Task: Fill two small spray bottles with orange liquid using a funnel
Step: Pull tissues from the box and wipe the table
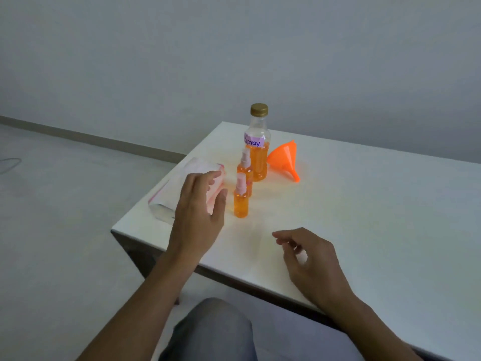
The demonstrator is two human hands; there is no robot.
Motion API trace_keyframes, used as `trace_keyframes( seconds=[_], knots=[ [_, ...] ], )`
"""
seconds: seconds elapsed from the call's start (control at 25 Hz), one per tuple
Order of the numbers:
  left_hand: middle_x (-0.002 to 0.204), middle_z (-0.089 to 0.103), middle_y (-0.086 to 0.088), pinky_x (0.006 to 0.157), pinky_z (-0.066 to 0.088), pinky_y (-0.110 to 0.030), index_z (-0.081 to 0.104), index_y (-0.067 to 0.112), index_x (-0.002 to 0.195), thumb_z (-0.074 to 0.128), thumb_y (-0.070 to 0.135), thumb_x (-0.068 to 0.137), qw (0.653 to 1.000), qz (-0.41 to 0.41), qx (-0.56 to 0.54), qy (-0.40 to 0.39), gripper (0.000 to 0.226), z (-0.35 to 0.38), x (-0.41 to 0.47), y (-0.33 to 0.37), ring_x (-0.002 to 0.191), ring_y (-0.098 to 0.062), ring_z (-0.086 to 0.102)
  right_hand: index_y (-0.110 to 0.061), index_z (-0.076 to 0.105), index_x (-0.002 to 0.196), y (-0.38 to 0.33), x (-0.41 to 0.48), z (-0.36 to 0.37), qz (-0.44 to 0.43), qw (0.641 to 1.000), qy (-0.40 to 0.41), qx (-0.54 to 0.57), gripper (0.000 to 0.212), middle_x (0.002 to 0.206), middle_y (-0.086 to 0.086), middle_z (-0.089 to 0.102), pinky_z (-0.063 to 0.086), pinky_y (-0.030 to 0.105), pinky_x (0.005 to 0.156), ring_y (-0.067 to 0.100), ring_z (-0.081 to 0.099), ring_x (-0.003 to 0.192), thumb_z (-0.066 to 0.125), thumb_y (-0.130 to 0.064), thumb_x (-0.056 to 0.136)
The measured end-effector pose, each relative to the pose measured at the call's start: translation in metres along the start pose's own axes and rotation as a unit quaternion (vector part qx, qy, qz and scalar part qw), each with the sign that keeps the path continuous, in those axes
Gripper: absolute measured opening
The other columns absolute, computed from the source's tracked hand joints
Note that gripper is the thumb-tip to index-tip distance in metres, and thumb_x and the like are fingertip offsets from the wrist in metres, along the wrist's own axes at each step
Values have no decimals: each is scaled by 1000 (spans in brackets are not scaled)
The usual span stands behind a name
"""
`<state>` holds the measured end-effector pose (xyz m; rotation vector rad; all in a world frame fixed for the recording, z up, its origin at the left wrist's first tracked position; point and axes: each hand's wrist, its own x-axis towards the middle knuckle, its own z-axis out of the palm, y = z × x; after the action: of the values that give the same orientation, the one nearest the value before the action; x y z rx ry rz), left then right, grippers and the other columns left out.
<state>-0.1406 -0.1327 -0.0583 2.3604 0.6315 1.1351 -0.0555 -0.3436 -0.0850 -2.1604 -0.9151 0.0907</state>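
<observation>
Around you: a wrapped pack (pixel 182 188) lies at the worktop's (pixel 364 204) left corner, partly behind your left hand.
Spray bottles: near bottle (pixel 240 201) and far bottle (pixel 245 173) stand capped, full of orange, before the big "Spray" bottle (pixel 258 149).
Funnel (pixel 285 158): on its side, right of that.
Left hand (pixel 199 204): spread, empty, beside the near bottle.
Right hand (pixel 312 259): loosely curled, holding nothing.

Bare room, prob. home: plain wall (pixel 234 48), skirting (pixel 91 138), white table (pixel 364 217).
</observation>
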Motion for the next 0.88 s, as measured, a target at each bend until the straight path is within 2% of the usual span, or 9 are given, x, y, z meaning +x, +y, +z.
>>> trace_keyframes(
  seconds=[0.08, 0.16, 0.24, 0.32, 0.48, 0.56, 0.68, 0.76, 0.88],
  knots=[
    [125, 59, -5, 92, 48, -34, 60, 19, 121, 62, 42, 89, 995, 23, 96, 18, 40, -22, 1, -14, 112, -21, 55, -28, 75, 116, -22, 14, 13, -66, 998, -7, -4, 28, 108, -16, 73, 46, 0, 77, -6, 61, 84, 67, -10, 96],
    [127, 60, -5, 96, 45, -37, 62, 21, 120, 66, 50, 84, 982, -12, 186, -30, 47, -35, 2, -34, 114, -23, 53, -22, 76, 116, -46, 32, 28, -132, 991, -11, 3, 28, 109, -10, 75, 44, 0, 79, -3, 60, 84, 66, -6, 95],
    [129, 61, -4, 97, 48, -41, 62, 23, 122, 66, 60, 79, 971, -47, 221, -79, 57, -43, 2, -46, 115, -24, 55, -16, 75, 118, -71, 54, 43, -173, 985, -19, 1, 29, 113, -1, 75, 46, 8, 86, 5, 64, 94, 63, -3, 95],
    [130, 62, -5, 95, 51, -42, 62, 22, 125, 66, 60, 80, 971, -78, 206, -94, 59, -49, 2, -51, 116, -25, 58, -12, 71, 125, -94, 77, 59, -184, 982, -39, -14, 32, 123, 6, 71, 49, 20, 93, 17, 66, 109, 61, -1, 96],
    [126, 66, -6, 98, 49, -40, 67, 16, 122, 64, 49, 86, 975, -101, 177, -89, 49, -53, 5, -58, 111, -24, 62, -9, 60, 139, -122, 125, 86, -158, 982, -92, -51, 45, 141, 12, 58, 43, 30, 104, 28, 51, 131, 64, 0, 95],
    [123, 68, -8, 100, 48, -42, 68, 14, 119, 65, 45, 87, 975, -119, 167, -83, 44, -54, 7, -62, 107, -27, 65, -11, 60, 138, -125, 142, 92, -150, 978, -117, -80, 49, 140, 13, 56, 40, 34, 107, 31, 47, 131, 66, 1, 91],
    [115, 71, -9, 92, 53, -42, 70, 13, 112, 64, 45, 87, 981, -113, 145, -67, 41, -59, 12, -71, 96, -27, 69, -14, 64, 134, -124, 153, 91, -152, 977, -119, -92, 51, 139, 12, 56, 39, 40, 106, 32, 44, 126, 65, 7, 87],
    [110, 73, -9, 83, 55, -36, 71, 12, 111, 59, 47, 88, 985, -91, 141, -51, 43, -65, 15, -75, 90, -26, 69, -19, 67, 131, -124, 153, 89, -175, 975, -106, -82, 48, 141, 7, 57, 41, 41, 101, 29, 44, 123, 65, 4, 89],
    [106, 75, -10, 77, 46, -29, 72, 11, 111, 51, 48, 88, 986, -31, 159, -40, 48, -74, 21, -72, 87, -26, 68, -21, 72, 125, -130, 152, 86, -200, 974, -82, -68, 37, 138, 0, 63, 38, 36, 97, 24, 45, 121, 64, -4, 93]
  ],
)
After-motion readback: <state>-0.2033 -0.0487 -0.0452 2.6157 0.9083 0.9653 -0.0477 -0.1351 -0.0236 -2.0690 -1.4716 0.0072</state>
